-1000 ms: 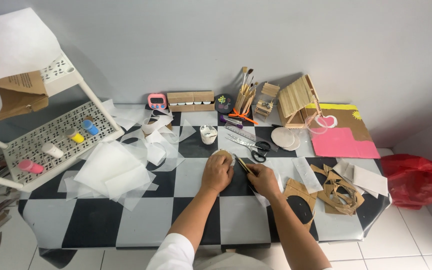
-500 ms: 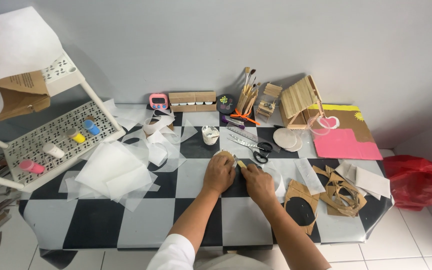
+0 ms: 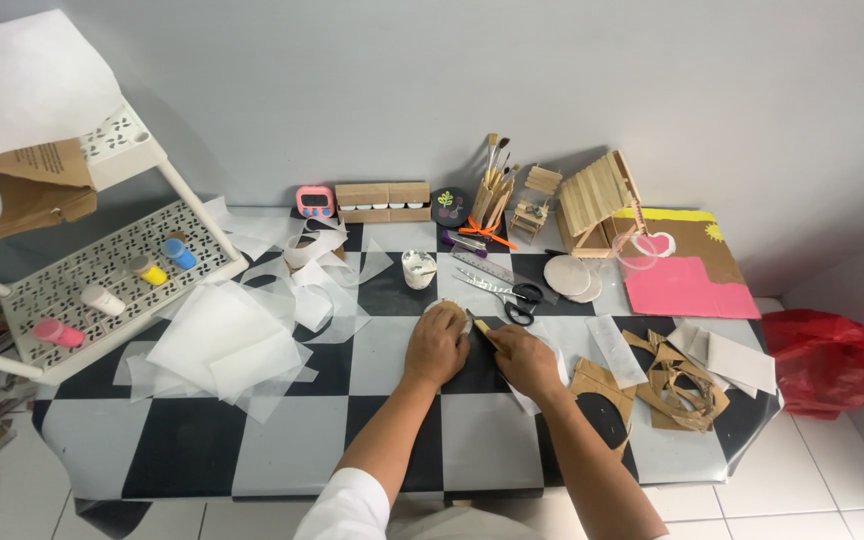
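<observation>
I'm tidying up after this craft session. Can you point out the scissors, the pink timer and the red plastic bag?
scissors (image 3: 525, 297): head view, on the black handles.
pink timer (image 3: 315, 201): head view, on its front face.
red plastic bag (image 3: 832, 360): head view, on its bulging middle, right of the table.

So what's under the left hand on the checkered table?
The left hand presses flat on a pale round piece; only its far edge shows. The rest is covered, and the checkered table lies beneath.

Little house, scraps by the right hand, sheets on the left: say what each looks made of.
Little house: pale flat wooden sticks, going by the ribbed roof slats; unpainted, matte.
Scraps: brown cardboard, dull, cut into curved strips.
Sheets: thin whitish translucent paper or plastic film; the checkered table shows faintly through, so which one is unclear.
</observation>
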